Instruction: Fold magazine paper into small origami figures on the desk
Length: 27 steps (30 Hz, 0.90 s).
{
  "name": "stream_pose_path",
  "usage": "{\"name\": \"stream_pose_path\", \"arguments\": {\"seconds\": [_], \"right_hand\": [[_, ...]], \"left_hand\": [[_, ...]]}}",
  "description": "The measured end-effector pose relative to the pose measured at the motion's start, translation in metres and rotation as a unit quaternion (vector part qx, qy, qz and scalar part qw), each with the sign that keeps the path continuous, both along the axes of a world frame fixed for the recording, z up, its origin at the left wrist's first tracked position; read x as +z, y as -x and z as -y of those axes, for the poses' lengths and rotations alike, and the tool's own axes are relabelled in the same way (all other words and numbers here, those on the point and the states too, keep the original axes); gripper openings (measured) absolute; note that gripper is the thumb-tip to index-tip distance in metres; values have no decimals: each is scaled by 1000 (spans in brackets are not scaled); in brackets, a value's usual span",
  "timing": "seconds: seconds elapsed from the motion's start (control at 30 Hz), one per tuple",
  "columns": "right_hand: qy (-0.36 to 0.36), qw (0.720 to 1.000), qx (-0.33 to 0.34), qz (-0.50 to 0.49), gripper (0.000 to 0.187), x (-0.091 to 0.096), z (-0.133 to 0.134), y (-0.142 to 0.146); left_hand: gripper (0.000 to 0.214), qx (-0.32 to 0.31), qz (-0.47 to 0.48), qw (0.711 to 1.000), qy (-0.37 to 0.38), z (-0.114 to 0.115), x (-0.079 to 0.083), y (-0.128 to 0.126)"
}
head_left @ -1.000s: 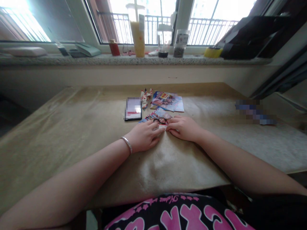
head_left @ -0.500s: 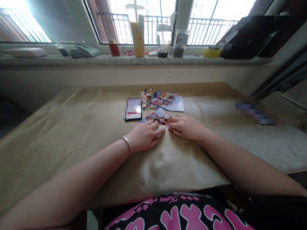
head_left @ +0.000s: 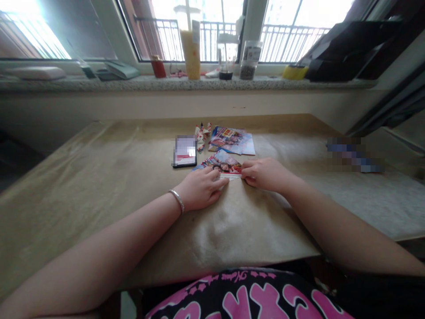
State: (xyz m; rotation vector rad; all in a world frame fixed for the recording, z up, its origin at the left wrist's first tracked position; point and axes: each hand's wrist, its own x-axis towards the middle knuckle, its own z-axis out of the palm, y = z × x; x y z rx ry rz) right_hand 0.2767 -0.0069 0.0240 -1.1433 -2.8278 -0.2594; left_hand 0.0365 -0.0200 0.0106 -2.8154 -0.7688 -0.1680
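Note:
A colourful printed paper sheet (head_left: pixel 223 165) lies on the brown table (head_left: pixel 99 186) in front of me. My left hand (head_left: pixel 201 188), with a silver bracelet at the wrist, lies on the sheet's near left edge with its fingers pressed flat together. My right hand (head_left: pixel 265 173) rests at the sheet's near right edge, fingers curled and pressing on the edge. A white strip of the sheet shows between the two hands.
A phone (head_left: pixel 184 151) lies left of the sheet. More printed sheets (head_left: pixel 232 141) and small folded paper pieces (head_left: pixel 202 133) lie behind it. A windowsill (head_left: pixel 133 82) at the back holds a tall orange drink (head_left: pixel 191 48), jars and other items.
My right hand has slid to the right along the sheet's near edge, uncovering more of the white strip. My left hand has stayed in place.

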Motion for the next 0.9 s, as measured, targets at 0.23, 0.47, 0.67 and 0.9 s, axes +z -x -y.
{"name": "stream_pose_path", "arguments": {"seconds": [0.23, 0.47, 0.67, 0.9], "right_hand": [[12, 998, -38, 37, 21, 8, 1, -3], [12, 998, -48, 40, 21, 7, 0, -5], [29, 994, -79, 65, 22, 12, 0, -8], [37, 992, -86, 80, 23, 12, -4, -16]], "left_hand": [[35, 3, 13, 1000, 5, 0, -1, 0], [36, 3, 20, 1000, 6, -1, -2, 1], [36, 6, 5, 1000, 4, -1, -2, 1], [36, 1, 12, 1000, 11, -1, -2, 0]]}}
